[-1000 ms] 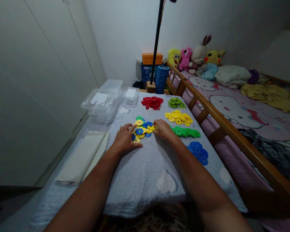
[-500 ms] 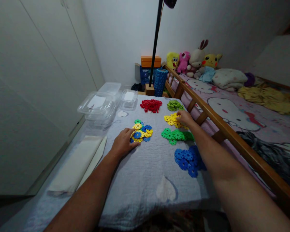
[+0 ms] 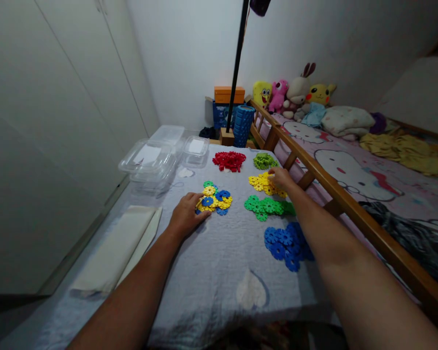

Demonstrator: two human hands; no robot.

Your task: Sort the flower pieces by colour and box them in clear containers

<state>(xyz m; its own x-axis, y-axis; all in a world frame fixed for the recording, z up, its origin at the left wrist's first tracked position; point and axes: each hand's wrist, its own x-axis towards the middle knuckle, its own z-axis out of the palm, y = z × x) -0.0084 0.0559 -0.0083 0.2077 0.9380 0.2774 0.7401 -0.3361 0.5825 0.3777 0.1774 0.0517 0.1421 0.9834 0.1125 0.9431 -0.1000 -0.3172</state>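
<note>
Flower-shaped plastic discs (image 3: pixel 268 206) piled on a cloth-covered surface (image 3: pixel 222 257).
Left hand (image 3: pixel 186 214), thumb and fingers parted, flanks the yellow-blue-green pile (image 3: pixel 214 201); right hand (image 3: pixel 282 179) meets the yellow pile (image 3: pixel 260 183), pinch unclear. Probably light, stiff and slippery, discs lift best by rims.

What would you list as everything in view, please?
Mixed disc pile: one, yellow, blue, green, centre
Disc piles: three, yellow, green, blue, right
Red pile: one, red, far side
Lime pile: one, lime, far right
Containers: several, clear, far left
Folded cloth: one, cream, left
Tablecloth: one, pale blue, under piles
Boxes: two, orange, blue, back
Cylinder: one, blue, back
Pole: one, black, back
Unclear object: one, dark, top
Cabinet: one, white, left
Bed: one, brown, right
Plush toys: several, yellow, pink, cream, bed's far end
Bedding: several, pink, white, yellow, dark, on bed
Left hand: one, bare, at mixed disc pile
Right hand: one, bare, at yellow pile
</note>
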